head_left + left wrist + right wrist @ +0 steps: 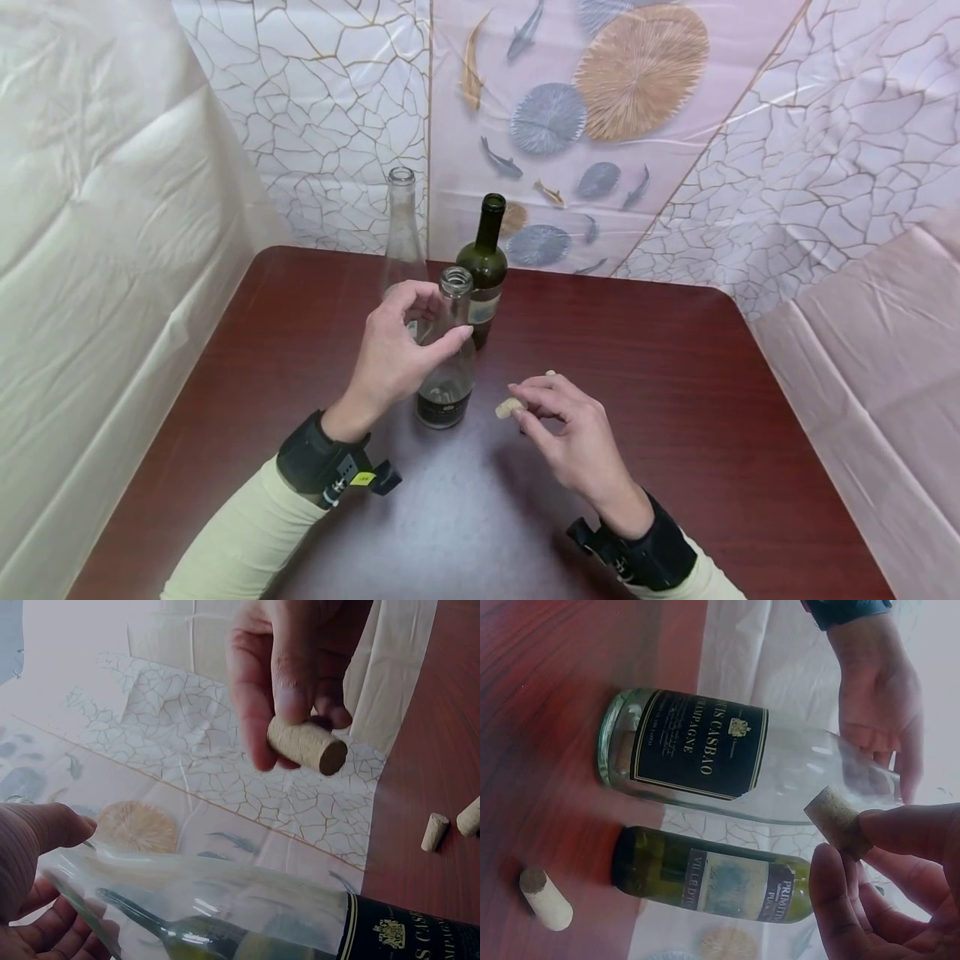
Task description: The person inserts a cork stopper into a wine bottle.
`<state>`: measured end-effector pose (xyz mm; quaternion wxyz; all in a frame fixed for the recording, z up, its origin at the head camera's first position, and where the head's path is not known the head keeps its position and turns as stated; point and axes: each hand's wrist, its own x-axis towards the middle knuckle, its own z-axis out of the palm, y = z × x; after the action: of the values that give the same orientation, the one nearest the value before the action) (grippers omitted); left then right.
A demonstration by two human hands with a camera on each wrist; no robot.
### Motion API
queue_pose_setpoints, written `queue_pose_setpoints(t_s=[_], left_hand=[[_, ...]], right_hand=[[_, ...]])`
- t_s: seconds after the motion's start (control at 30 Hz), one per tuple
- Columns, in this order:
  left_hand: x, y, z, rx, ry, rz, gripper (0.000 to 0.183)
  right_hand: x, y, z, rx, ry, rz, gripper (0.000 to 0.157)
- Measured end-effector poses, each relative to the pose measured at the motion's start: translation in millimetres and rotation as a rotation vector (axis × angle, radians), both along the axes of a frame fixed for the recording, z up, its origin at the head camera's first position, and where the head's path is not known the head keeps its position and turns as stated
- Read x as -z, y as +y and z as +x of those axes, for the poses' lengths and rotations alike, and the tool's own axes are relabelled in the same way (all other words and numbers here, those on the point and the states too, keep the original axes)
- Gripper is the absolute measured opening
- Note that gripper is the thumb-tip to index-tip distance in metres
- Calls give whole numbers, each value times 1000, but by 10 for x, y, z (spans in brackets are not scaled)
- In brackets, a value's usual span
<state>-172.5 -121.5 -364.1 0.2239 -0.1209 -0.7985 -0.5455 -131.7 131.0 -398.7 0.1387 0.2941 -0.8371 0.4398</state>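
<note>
My left hand (397, 350) curls round the neck of a clear glass bottle (442, 383), thumb in front and fingers behind. The bottle stands upright and its mouth is uncovered; a black champagne label (701, 746) wraps its lower part. To its right, my right hand (573, 433) pinches a cork (307, 746) between thumb and fingers, apart from the bottle. Just behind stands a dark green wine bottle (486, 262) with a pale label. Two more corks lie on the table: one short cork (435, 832) and another cork (470, 817), partly cut off in the left wrist view.
A second clear bottle (402, 225), taller in the head view, stands at the back left, partly hidden by my left hand. All stand on a dark red wooden table (637, 358). Patterned sheeting (322, 108) hangs along the back and sides.
</note>
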Motion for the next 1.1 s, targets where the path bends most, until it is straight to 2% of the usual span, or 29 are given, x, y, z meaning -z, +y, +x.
queue_pose_setpoints(t_s=[0.13, 0.3, 0.53, 0.8, 1.1], left_hand=[[-2, 4, 59, 19, 19, 4, 38], [7, 9, 90, 24, 37, 1, 38], [35, 4, 99, 33, 49, 8, 38], [56, -4, 94, 33, 53, 3, 40], [94, -4, 87, 23, 120, -3, 39]], right_hand=[[-11, -27, -18, -10, 36, 20, 31], [-105, -60, -64, -42, 74, 59, 32], [-444, -157, -148, -56, 154, 134, 29], [-827, -289, -282, -88, 278, 160, 30], [-1183, -388, -397, -109, 402, 177, 32]])
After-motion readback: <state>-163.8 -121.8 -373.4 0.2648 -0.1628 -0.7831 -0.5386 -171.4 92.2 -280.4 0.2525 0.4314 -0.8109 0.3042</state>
